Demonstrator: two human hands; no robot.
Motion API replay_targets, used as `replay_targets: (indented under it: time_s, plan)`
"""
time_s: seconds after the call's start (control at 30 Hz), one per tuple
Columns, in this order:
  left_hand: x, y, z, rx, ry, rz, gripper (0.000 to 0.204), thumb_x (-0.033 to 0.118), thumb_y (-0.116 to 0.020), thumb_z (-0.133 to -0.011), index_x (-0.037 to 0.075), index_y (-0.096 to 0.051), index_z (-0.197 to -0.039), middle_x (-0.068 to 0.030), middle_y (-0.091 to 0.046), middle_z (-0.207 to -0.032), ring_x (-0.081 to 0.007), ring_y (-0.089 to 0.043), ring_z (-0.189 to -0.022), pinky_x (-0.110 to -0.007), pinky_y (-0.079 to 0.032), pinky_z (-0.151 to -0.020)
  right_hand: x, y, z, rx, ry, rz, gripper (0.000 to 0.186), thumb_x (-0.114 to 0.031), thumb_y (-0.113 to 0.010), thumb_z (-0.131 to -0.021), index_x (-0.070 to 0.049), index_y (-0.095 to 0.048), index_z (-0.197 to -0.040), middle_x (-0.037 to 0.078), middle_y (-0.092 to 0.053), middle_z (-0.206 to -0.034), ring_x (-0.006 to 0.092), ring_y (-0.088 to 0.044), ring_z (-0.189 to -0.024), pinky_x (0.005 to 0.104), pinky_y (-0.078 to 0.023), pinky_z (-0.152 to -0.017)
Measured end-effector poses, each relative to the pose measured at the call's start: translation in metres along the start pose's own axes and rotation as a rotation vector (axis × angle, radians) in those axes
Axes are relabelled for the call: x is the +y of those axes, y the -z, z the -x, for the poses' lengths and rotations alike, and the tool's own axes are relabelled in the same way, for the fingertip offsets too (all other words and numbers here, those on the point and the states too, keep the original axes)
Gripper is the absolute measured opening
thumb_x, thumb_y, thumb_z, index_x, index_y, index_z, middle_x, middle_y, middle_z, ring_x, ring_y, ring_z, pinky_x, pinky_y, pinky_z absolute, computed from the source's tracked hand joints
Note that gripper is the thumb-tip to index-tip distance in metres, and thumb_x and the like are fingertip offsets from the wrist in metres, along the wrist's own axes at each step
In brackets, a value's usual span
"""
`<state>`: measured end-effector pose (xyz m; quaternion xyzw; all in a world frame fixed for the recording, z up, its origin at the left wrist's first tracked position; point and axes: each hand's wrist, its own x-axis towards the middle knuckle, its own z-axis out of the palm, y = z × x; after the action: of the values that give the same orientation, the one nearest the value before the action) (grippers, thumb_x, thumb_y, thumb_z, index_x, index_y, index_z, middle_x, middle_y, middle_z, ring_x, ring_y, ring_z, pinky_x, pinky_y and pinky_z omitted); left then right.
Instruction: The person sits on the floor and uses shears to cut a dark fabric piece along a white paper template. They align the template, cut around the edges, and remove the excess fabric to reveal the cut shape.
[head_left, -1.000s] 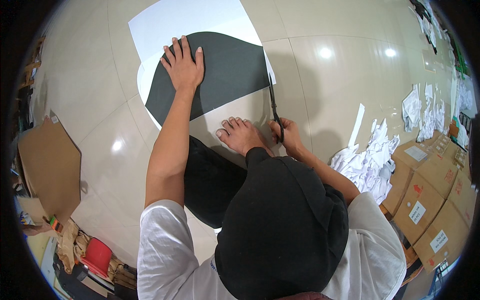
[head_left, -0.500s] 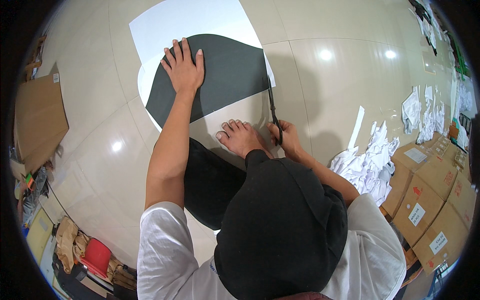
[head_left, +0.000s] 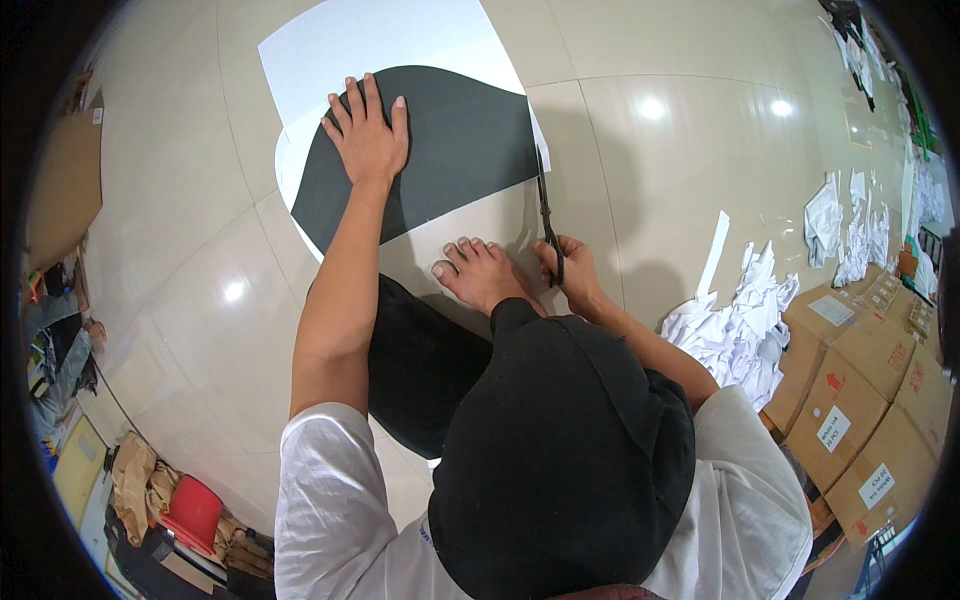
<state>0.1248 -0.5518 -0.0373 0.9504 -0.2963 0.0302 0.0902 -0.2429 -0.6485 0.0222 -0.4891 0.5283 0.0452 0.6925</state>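
A black curved panel (head_left: pixel 465 130) lies on the floor over larger white sheet material (head_left: pixel 380 38), which shows beyond its top, left and right edges. My left hand (head_left: pixel 368 140) rests flat on the panel's left part, fingers spread. My right hand (head_left: pixel 575 270) grips the handles of black scissors (head_left: pixel 547 215). Their narrow blades point away from me, along the panel's right edge, where a thin white margin shows. Whether the blades are parted is hard to see. My bare foot (head_left: pixel 482 275) is just below the panel's lower edge, left of the scissors.
Crumpled white scraps (head_left: pixel 735 325) and a white strip (head_left: pixel 713 255) lie to the right, beside stacked cardboard boxes (head_left: pixel 840 400). More white scraps (head_left: pixel 822 220) are farther right. At the left are a cardboard sheet or box (head_left: pixel 65 185) and a red object (head_left: pixel 192 512).
The scissors have shifted very slightly at the panel's right edge. My left hand stays in place. At the far left, the cardboard has moved farther left, uncovering more clutter.
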Motion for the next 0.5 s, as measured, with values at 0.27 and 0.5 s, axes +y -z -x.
replay_targets:
  time_s: [0.27,0.5]
  plan:
    - [0.0006,-0.0002,-0.0003,0.007,0.0,-0.008,0.075,0.06,-0.032,-0.111,0.018,-0.027,-0.173,-0.0133,-0.021,-0.18,-0.0433,-0.012,-0.166,-0.063,-0.006,-0.133,0.0003,-0.0022,0.0014,0.025,-0.008,-0.012,0.031,-0.03,-0.079,-0.094,0.0,-0.069,-0.089,0.002,-0.064,-0.069,0.0113,-0.06,-0.055,0.028,-0.046,-0.051]
    - [0.0001,-0.001,-0.0006,0.004,0.004,-0.016,0.075,0.06,-0.031,-0.111,0.018,-0.027,-0.173,-0.0128,-0.021,-0.18,-0.043,-0.011,-0.166,-0.063,-0.005,-0.133,0.0001,-0.0023,0.0035,0.019,-0.002,-0.01,0.027,-0.025,-0.078,-0.093,0.001,-0.069,-0.089,0.003,-0.064,-0.069,0.0105,-0.059,-0.055,0.0283,-0.045,-0.051]
